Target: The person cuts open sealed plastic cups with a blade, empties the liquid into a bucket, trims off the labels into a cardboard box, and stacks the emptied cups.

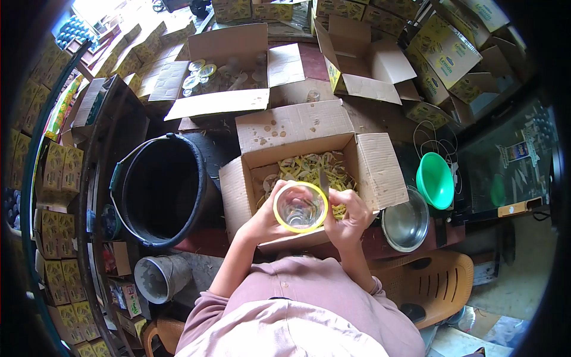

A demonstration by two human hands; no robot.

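Observation:
My left hand (270, 215) is closed round a clear cup with a yellow rim (301, 207); its round mouth faces up toward me and it looks hollow inside. My right hand (348, 219) grips a knife (324, 179), the blade pointing away from me beside the cup's rim. Both hands are above the near side of an open cardboard box (380, 169). Inside the box lies a heap of thin yellow strips (321, 168), partly hidden by the cup and hands. The knife's handle is covered by my fingers.
A large black bucket (135, 223) stands left of the box, with a grey bucket (156, 279) below it. To the right are a metal bowl (405, 223) and a green bowl (436, 180). Another carton (229, 41) behind holds clear cups, some yellow-rimmed. An open carton (372, 89) stands back right.

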